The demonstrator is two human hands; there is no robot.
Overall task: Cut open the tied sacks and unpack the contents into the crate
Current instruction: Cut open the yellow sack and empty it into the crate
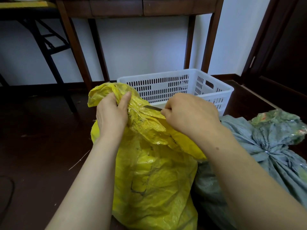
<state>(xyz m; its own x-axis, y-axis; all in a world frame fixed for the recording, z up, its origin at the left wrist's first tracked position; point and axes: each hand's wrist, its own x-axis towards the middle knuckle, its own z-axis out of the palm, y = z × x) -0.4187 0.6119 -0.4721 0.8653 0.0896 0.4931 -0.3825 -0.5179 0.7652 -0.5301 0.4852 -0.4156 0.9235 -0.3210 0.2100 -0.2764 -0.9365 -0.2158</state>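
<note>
A yellow woven sack (154, 180) stands upright on the dark floor in front of me. My left hand (111, 113) grips its bunched neck near the top. My right hand (191, 113) holds a thin metal blade (152, 108), with its tip lying against the gathered neck of the sack. Behind the sack stands a white slotted plastic crate (214, 90); I cannot see anything inside it. To the right lies a grey-green sack (265, 146), tied shut at a gathered knot.
A dark wooden table (137, 7) stands against the white wall behind the crate. A folding table's black legs (48, 47) are at the left. A dark door frame (265, 39) is at the right. A thin white string (79, 160) lies on the floor at the left.
</note>
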